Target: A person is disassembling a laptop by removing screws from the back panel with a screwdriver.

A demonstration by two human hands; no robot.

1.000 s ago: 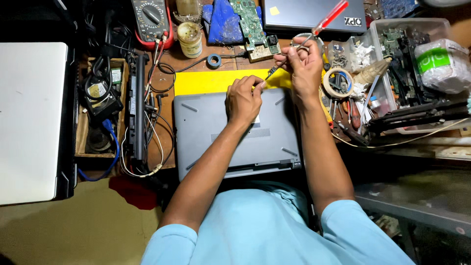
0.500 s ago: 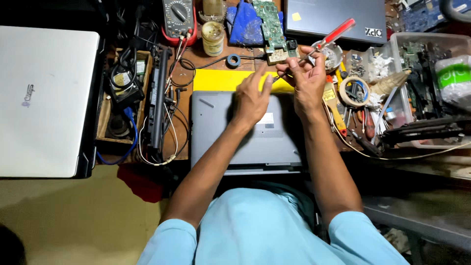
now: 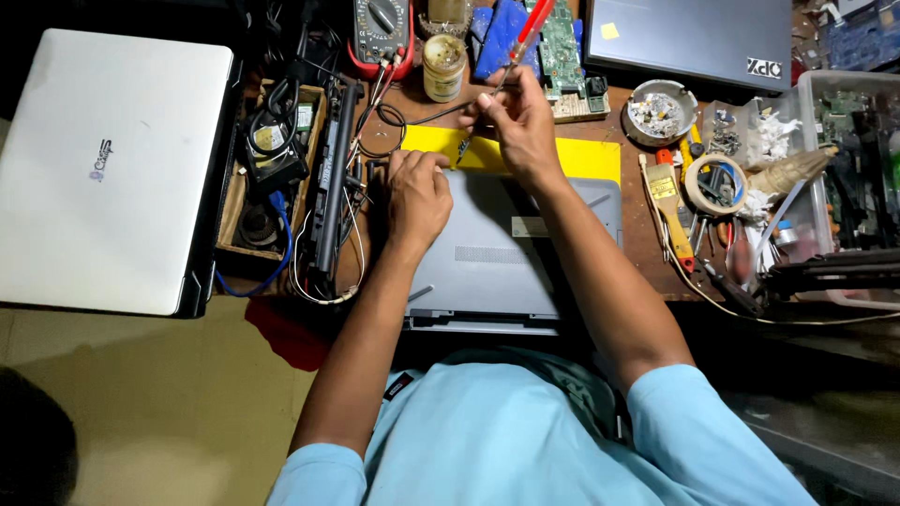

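Since half a second ago both hands have slid toward the left end of the yellow strip, and the red-handled screwdriver now points up and away instead of lying off to the right.

Nearest the wearer, two bare forearms run out from light blue sleeves and converge over a grey laptop (image 3: 497,272) lying closed-side up on the bench. The left forearm runs nearly straight ahead; its hand (image 3: 417,192) rests palm down at the far left corner of the laptop, fingers curled under and pressed against the edge of the yellow strip (image 3: 562,155), gripping nothing that can be seen. The right forearm angles in from the right, wrist bent, and its hand (image 3: 516,122) is raised just past the strip. Thumb and fingertips are closed around the shaft of the screwdriver (image 3: 525,33), whose tip points down at the strip near the left fingers while the red handle tilts up and away.

Beside the left hand lie a long black battery pack (image 3: 328,178) and a wooden tray of cables (image 3: 272,169); a white laptop (image 3: 103,159) sits far left. Right of the strip are a tape roll (image 3: 714,183) and a small dish of screws (image 3: 659,111). Farther off stand a multimeter (image 3: 380,23), a green circuit board (image 3: 561,47) and a dark laptop (image 3: 689,37).
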